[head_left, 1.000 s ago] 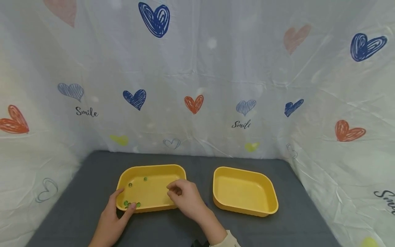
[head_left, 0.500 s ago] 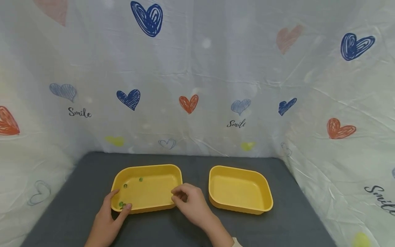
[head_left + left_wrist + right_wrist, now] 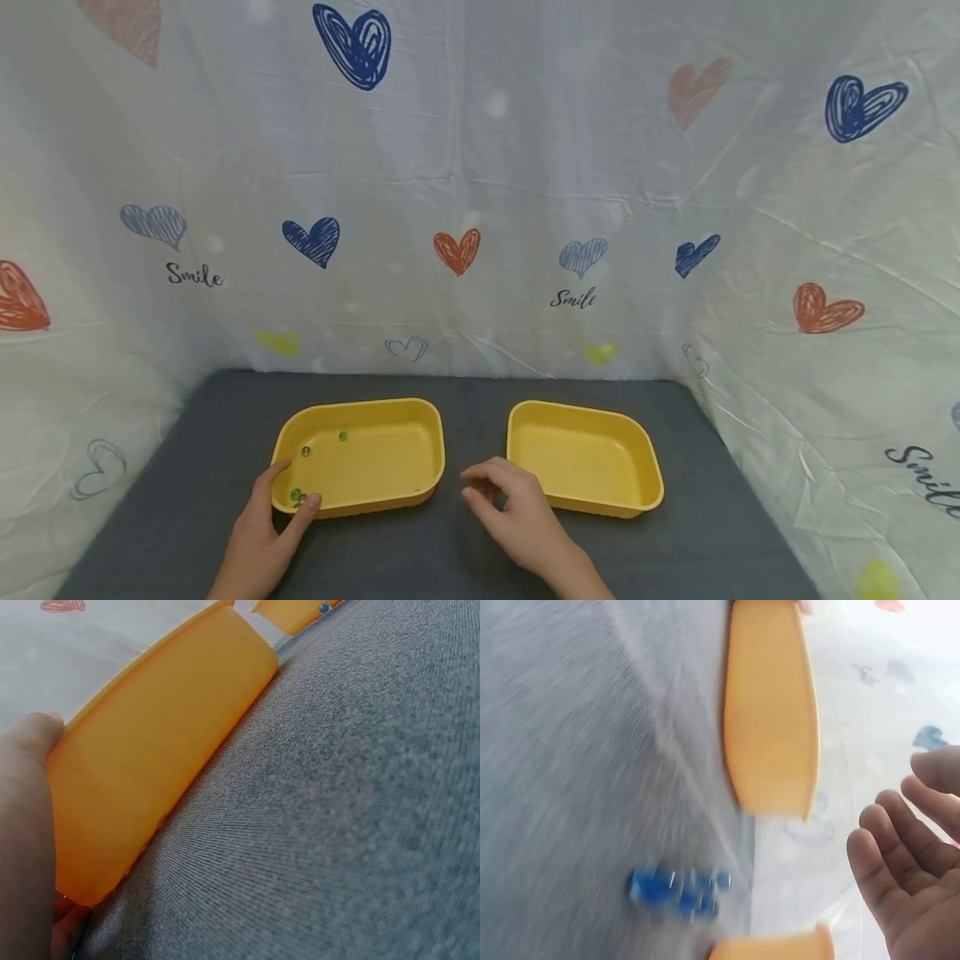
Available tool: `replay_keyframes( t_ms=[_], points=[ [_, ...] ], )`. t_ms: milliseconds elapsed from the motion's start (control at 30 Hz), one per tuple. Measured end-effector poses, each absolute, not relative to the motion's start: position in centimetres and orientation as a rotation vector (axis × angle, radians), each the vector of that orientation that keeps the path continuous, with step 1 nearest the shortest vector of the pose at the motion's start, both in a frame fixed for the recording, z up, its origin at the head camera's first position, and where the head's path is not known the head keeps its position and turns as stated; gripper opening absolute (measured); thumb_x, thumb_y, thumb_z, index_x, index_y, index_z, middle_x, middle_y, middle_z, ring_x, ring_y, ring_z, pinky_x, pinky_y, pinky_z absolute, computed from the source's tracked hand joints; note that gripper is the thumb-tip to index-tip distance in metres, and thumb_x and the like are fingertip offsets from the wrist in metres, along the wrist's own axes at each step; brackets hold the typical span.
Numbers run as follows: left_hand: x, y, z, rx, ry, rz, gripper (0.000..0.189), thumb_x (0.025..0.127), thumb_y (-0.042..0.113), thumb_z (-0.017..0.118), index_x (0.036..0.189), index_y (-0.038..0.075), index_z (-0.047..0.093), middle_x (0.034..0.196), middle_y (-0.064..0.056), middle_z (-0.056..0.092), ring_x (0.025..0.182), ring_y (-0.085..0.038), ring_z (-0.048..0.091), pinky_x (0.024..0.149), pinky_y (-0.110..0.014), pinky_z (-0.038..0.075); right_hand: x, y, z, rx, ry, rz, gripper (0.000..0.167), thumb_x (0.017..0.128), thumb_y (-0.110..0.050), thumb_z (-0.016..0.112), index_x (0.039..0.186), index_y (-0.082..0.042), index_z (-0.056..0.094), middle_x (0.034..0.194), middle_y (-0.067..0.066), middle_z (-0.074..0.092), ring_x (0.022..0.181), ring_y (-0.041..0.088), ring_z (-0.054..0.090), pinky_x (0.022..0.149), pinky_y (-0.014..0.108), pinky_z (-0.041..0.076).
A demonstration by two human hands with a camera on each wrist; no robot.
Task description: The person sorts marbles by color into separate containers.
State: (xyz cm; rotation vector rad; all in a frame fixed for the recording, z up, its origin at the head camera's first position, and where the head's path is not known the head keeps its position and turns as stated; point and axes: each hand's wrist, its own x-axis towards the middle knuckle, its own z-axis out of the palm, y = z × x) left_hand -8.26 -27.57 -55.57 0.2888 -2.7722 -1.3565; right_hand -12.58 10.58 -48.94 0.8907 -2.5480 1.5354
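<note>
My left hand (image 3: 258,529) grips the front left corner of a yellow plastic tray (image 3: 375,502), its thumb at the front rim and fingers at the left side. Several green glass marbles (image 3: 305,451) lie in this tray, mostly toward its left end; some are partly behind the thumb. My right hand (image 3: 521,517) hovers between the two trays, thumb and index finger apart. In the right wrist view its fingers (image 3: 885,877) are loosely bent, with nothing visible between them. Blue marbles (image 3: 671,889), blurred, sit in a cluster on the grey cloth, mostly hidden by the right hand in the head view.
A second yellow tray (image 3: 585,454) stands on the right, with no marbles seen in it. Dark grey cloth (image 3: 397,558) covers the table. Behind and at the sides hangs a white curtain (image 3: 405,300) printed with hearts.
My right hand has left the right end of the left tray and moved right, toward the second tray, its thumb and index finger spreading. The left hand keeps its grip. The head view shifted slightly.
</note>
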Motion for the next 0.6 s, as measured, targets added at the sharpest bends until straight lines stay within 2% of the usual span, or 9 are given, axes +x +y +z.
replay_keyframes(
  t_ms=[67,167,267,433,500,533,600],
  points=[
    [-8.3,-27.5,-55.5,0.286,-2.770,-1.356,0.103,0.106,0.069,0.060,0.172,0.003,0.015,0.170,-0.039,0.024,0.151,-0.062,0.031,0.113,-0.080,0.033,-12.2,11.7,-48.9,0.860,-2.528,1.484,0.017,0.108,-0.022,0.075,0.121,-0.031,0.076,0.110,-0.004,0.074,0.092,0.009,0.068,0.077,0.032,0.062],
    [-8.2,-27.5,-55.4,0.288,-2.763,-1.361,0.103,0.106,0.068,0.060,0.172,0.003,0.015,0.170,-0.039,0.023,0.152,-0.062,0.030,0.114,-0.080,0.032,-11.8,13.5,-48.9,0.812,-2.477,1.376,0.023,0.106,-0.017,0.078,0.123,-0.031,0.076,0.119,-0.003,0.074,0.105,0.009,0.070,0.086,0.036,0.064],
    [-8.1,-27.4,-55.3,0.294,-2.759,-1.369,0.103,0.106,0.068,0.061,0.172,0.003,0.014,0.171,-0.039,0.022,0.153,-0.062,0.029,0.115,-0.080,0.031,-11.5,15.4,-49.3,0.765,-2.391,1.243,0.028,0.102,-0.009,0.081,0.125,-0.024,0.077,0.129,-0.002,0.072,0.119,0.015,0.070,0.097,0.036,0.063],
    [-8.1,-27.2,-55.3,0.277,-2.756,-1.368,0.102,0.107,0.066,0.060,0.172,0.002,0.014,0.170,-0.040,0.022,0.153,-0.062,0.028,0.115,-0.080,0.031,-11.2,19.0,-49.9,0.563,-2.286,1.100,0.030,0.097,-0.001,0.083,0.124,-0.017,0.079,0.139,0.002,0.071,0.127,0.027,0.068,0.105,0.014,0.049],
    [-8.1,-27.2,-55.4,0.265,-2.750,-1.358,0.102,0.107,0.065,0.060,0.172,0.000,0.015,0.170,-0.041,0.022,0.152,-0.063,0.028,0.115,-0.081,0.030,-11.2,20.6,-50.2,0.441,-2.273,1.093,0.029,0.097,-0.002,0.083,0.124,-0.013,0.080,0.145,0.006,0.068,0.134,0.031,0.064,0.108,0.011,0.043],
    [-8.1,-27.2,-55.4,0.253,-2.741,-1.351,0.101,0.108,0.064,0.060,0.171,-0.001,0.015,0.169,-0.041,0.022,0.152,-0.063,0.028,0.115,-0.081,0.030,-11.3,21.3,-50.4,0.382,-2.267,1.096,0.029,0.097,-0.003,0.083,0.125,-0.010,0.080,0.148,0.009,0.066,0.138,0.034,0.061,0.112,0.018,0.043],
    [-8.0,-27.0,-55.5,0.217,-2.698,-1.322,0.096,0.109,0.059,0.062,0.170,-0.002,0.020,0.168,-0.041,0.022,0.151,-0.064,0.027,0.112,-0.082,0.031,-11.4,22.8,-50.8,0.256,-2.266,1.126,0.031,0.098,-0.005,0.083,0.129,-0.006,0.079,0.157,0.014,0.060,0.148,0.040,0.051,0.121,0.039,0.043]
  ],
)
